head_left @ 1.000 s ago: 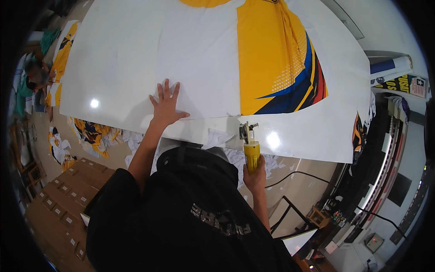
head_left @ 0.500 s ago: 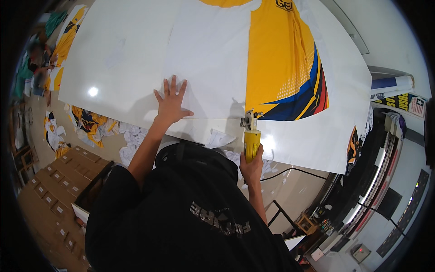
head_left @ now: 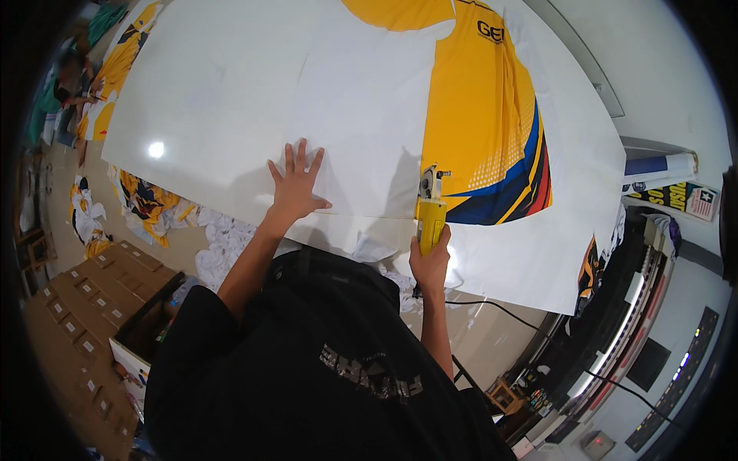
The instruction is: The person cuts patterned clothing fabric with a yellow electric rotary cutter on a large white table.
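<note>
Pushed forward since a second ago, when it was short of the fabric, the yellow cutter now has its metal head just ahead of the right hand, where the white panel meets the yellow panel. That hand's fingers wrap around the cutter's body; the left hand, well apart to its left, lies spread palm down, gripping nothing, at the white panel's near left corner.

The white tabletop looks smooth and glossy, the yellow panel is matt cloth, and the tool has a plastic-looking body and metal head.
</note>
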### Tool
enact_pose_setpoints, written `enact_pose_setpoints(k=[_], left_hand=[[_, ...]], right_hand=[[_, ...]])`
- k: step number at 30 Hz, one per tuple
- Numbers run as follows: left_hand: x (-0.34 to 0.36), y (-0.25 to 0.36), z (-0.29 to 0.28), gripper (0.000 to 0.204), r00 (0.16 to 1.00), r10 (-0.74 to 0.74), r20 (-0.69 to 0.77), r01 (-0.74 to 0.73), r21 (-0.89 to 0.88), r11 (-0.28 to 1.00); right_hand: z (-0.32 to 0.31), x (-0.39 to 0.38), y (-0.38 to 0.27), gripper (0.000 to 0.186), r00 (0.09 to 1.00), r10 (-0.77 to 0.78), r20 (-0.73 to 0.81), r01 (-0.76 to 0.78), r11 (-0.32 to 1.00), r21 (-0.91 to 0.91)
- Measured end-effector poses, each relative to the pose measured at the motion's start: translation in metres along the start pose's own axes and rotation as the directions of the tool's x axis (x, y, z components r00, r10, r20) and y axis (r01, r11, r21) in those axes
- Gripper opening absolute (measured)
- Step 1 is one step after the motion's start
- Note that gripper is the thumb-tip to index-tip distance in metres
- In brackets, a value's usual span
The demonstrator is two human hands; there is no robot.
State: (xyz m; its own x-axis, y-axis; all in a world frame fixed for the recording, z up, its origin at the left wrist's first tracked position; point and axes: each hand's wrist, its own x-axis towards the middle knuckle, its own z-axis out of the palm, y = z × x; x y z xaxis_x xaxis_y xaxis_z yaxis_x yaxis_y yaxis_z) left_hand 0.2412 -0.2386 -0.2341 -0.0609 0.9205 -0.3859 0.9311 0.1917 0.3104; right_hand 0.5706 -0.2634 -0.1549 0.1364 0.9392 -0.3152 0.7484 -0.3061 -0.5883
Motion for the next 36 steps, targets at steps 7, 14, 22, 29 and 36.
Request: enact_pose_setpoints(k=[7, 14, 22, 29, 36], left_hand=[[-0.002, 0.000, -0.002, 0.135, 1.000, -0.002, -0.023, 0.001, -0.016, 1.000], [-0.003, -0.001, -0.004, 0.134, 1.000, 0.002, -0.025, -0.004, -0.047, 0.999], [-0.001, -0.001, -0.010, 0.134, 1.000, -0.018, 0.011, 0.019, -0.085, 0.996], [0.001, 0.002, -0.021, 0.132, 0.999, -0.029, 0.045, 0.036, -0.154, 0.987], [0.003, -0.001, -0.022, 0.132, 0.999, -0.032, 0.038, 0.039, -0.198, 0.980]], right_hand=[[0.008, 0.051, -0.018, 0.072, 0.993, -0.114, -0.037, 0.113, 0.993, -0.031], [0.011, 0.109, -0.045, 0.077, 0.993, -0.119, -0.021, 0.117, 0.990, -0.079], [0.016, 0.182, -0.081, 0.080, 0.988, -0.153, -0.031, 0.149, 0.984, -0.097], [0.020, 0.248, -0.103, 0.082, 0.982, -0.183, -0.051, 0.172, 0.969, -0.176], [0.025, 0.303, -0.129, 0.078, 0.974, -0.221, -0.051, 0.211, 0.965, -0.157]])
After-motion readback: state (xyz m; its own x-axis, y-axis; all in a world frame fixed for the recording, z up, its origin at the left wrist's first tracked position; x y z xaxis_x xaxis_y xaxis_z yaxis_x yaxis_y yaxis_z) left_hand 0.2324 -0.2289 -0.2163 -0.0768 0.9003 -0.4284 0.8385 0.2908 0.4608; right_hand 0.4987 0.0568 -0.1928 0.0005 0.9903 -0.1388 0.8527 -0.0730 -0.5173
